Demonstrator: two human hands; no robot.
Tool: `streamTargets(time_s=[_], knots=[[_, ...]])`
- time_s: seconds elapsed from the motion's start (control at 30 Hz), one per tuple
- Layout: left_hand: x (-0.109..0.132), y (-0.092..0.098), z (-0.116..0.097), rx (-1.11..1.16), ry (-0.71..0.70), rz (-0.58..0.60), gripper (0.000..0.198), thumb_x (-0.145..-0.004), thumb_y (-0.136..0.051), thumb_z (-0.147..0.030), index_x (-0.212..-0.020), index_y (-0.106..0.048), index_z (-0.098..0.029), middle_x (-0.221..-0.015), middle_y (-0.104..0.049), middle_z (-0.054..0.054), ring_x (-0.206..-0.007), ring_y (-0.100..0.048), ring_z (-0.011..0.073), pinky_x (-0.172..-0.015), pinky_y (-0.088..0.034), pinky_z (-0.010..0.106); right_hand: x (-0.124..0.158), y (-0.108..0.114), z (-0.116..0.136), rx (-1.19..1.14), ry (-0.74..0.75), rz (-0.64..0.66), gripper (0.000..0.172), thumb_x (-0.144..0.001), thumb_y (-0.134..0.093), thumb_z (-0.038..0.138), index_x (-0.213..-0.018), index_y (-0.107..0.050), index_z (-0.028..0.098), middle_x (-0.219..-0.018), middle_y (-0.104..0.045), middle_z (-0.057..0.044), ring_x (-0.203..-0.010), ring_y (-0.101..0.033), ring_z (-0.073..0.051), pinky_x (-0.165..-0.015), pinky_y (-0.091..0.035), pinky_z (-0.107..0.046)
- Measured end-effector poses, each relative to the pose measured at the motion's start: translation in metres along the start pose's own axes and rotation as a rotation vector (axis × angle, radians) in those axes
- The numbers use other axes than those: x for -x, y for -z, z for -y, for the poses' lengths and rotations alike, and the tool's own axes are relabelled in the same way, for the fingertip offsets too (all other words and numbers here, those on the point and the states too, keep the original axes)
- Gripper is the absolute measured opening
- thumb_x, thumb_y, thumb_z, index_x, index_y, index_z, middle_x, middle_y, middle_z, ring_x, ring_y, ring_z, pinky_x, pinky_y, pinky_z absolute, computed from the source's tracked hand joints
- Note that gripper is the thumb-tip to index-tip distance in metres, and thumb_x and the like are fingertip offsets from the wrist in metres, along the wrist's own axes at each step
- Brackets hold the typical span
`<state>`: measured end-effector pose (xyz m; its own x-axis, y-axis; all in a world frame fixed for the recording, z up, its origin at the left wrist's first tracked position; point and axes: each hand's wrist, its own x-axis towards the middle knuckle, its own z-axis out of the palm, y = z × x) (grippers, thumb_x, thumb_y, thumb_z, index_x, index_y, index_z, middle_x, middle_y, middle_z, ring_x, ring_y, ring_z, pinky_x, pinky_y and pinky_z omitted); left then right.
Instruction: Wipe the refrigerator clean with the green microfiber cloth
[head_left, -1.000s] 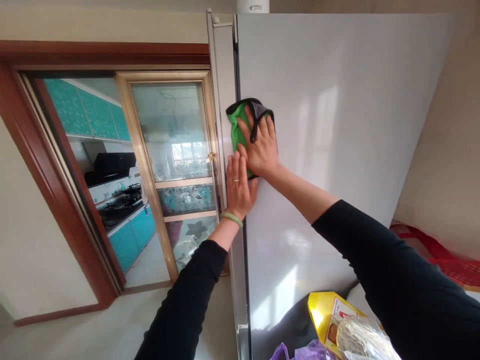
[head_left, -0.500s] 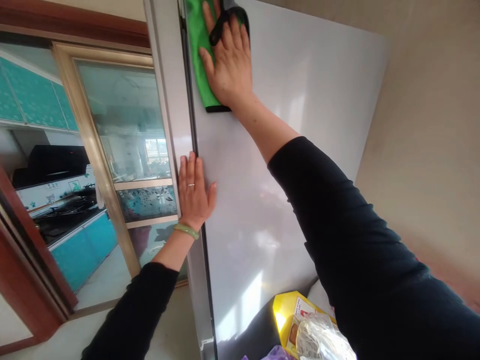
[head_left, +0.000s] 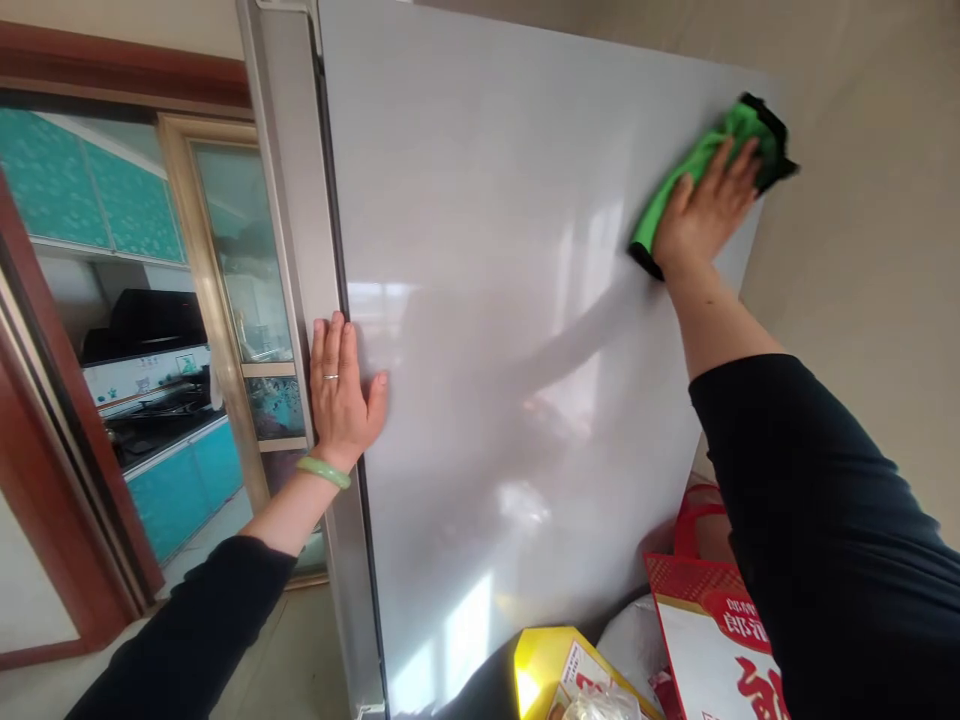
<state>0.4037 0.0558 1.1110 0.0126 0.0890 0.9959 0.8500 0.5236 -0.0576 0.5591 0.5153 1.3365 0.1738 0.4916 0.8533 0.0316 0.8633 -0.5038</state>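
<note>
The glossy light-grey side panel of a refrigerator (head_left: 465, 400) fills the middle of the view. My right hand (head_left: 709, 210) presses a green cleaning cloth (head_left: 671, 185) with black edging against the panel's upper right part, near its far edge. The fingers lie over the cloth, and part of it bunches beyond the fingertips. My left hand (head_left: 341, 390), wearing a ring and a green bangle (head_left: 324, 472), rests flat on the refrigerator's door edge (head_left: 296, 220). Its fingers are stretched out, the thumb is spread onto the side panel, and it holds nothing.
Below the panel stand a yellow box (head_left: 536, 660) with clear plastic on it and a red and white bag (head_left: 709, 620). A beige wall (head_left: 862, 250) rises on the right. To the left, a sliding glass door (head_left: 244, 260) opens onto a kitchen with turquoise cabinets (head_left: 131, 195).
My right hand has carried the green cloth from the panel's upper left edge across to its upper right. The left hand stays on the door edge. The view has shifted right, revealing the red bag.
</note>
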Motion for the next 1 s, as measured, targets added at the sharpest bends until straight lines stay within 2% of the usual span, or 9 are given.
streamTargets(time_s=[0.1,0.2,0.3,0.4,0.5,0.57,0.7,0.87,1.0], knots=[[0.001,-0.001,-0.002,-0.006,0.0,0.005,0.082,-0.106,-0.043,-0.061,-0.172,-0.03,-0.014,-0.178,-0.031,0.018,-0.173,-0.012,0.035,-0.144,-0.012,0.056,-0.003,0.006,-0.032,-0.14,-0.123,-0.076,0.063,-0.102,-0.058,0.025,-0.162,-0.051,0.012,-0.178,-0.023,-0.016,-0.171,-0.021,-0.017,-0.139,-0.011,-0.04],[0.002,-0.003,-0.003,-0.015,-0.026,-0.013,0.079,-0.106,-0.046,-0.054,-0.172,-0.029,-0.013,-0.178,-0.033,0.018,-0.172,-0.014,0.0346,-0.143,-0.015,0.056,0.012,0.0,-0.011,-0.191,-0.182,-0.155,0.051,-0.102,-0.06,0.023,-0.151,-0.064,0.009,-0.176,-0.029,-0.021,-0.169,-0.028,-0.015,-0.138,-0.014,-0.038],[0.004,-0.006,-0.003,-0.019,-0.062,-0.036,0.077,-0.106,-0.048,-0.048,-0.172,-0.029,-0.014,-0.178,-0.033,0.018,-0.172,-0.015,0.0336,-0.143,-0.017,0.055,0.036,-0.015,0.051,-0.185,-0.024,-0.108,0.056,-0.103,-0.06,0.031,-0.154,-0.06,0.006,-0.176,-0.029,-0.025,-0.17,-0.026,-0.02,-0.137,-0.011,-0.046],[0.004,-0.008,-0.003,0.014,-0.05,-0.032,0.075,-0.106,-0.048,-0.045,-0.172,-0.029,-0.014,-0.178,-0.032,0.017,-0.172,-0.014,0.0332,-0.143,-0.015,0.056,0.066,-0.032,0.131,-0.184,0.251,0.032,0.075,-0.102,-0.056,0.04,-0.166,-0.041,0.005,-0.179,-0.024,-0.023,-0.172,-0.018,-0.028,-0.136,-0.008,-0.057],[0.003,-0.009,-0.004,0.038,-0.051,-0.03,0.075,-0.106,-0.05,-0.043,-0.172,-0.03,-0.014,-0.178,-0.032,0.017,-0.173,-0.013,0.033,-0.144,-0.013,0.055,0.103,-0.044,0.208,-0.196,0.434,0.155,0.078,-0.101,-0.051,0.049,-0.17,-0.036,0.015,-0.183,-0.021,-0.011,-0.173,-0.012,-0.031,-0.138,-0.004,-0.062],[0.003,-0.009,-0.005,0.029,-0.049,-0.023,0.073,-0.106,-0.05,-0.04,-0.171,-0.031,-0.013,-0.178,-0.032,0.016,-0.172,-0.014,0.0328,-0.144,-0.013,0.055,0.129,-0.05,0.254,-0.176,0.542,0.228,0.076,-0.1,-0.048,0.055,-0.17,-0.039,0.026,-0.182,-0.025,-0.001,-0.173,-0.015,-0.03,-0.141,-0.004,-0.054],[0.003,-0.008,-0.007,-0.049,-0.037,0.007,0.07,-0.108,-0.048,-0.041,-0.17,-0.033,-0.012,-0.178,-0.032,0.017,-0.172,-0.015,0.0325,-0.143,-0.016,0.054,0.164,-0.057,0.319,-0.037,0.829,0.304,0.076,-0.106,-0.038,0.048,-0.172,-0.033,0.012,-0.174,-0.043,-0.011,-0.168,-0.029,-0.036,-0.144,-0.012,-0.052],[0.004,-0.007,-0.004,-0.095,-0.051,-0.01,0.075,-0.106,-0.053,-0.045,-0.171,-0.033,-0.013,-0.177,-0.034,0.017,-0.171,-0.018,0.034,-0.142,-0.021,0.056,0.147,-0.052,0.332,0.002,1.02,0.441,0.066,-0.115,-0.034,0.044,-0.167,-0.037,0.003,-0.178,-0.036,-0.009,-0.17,-0.02,-0.031,-0.146,-0.007,-0.051],[0.004,-0.006,0.0,-0.109,-0.083,-0.036,0.079,-0.104,-0.057,-0.043,-0.172,-0.03,-0.015,-0.177,-0.034,0.017,-0.171,-0.019,0.0348,-0.142,-0.022,0.057,0.105,-0.037,0.296,0.105,0.871,0.439,0.066,-0.117,-0.038,0.042,-0.172,-0.025,0.008,-0.181,-0.029,-0.007,-0.17,-0.017,-0.028,-0.144,-0.005,-0.042]])
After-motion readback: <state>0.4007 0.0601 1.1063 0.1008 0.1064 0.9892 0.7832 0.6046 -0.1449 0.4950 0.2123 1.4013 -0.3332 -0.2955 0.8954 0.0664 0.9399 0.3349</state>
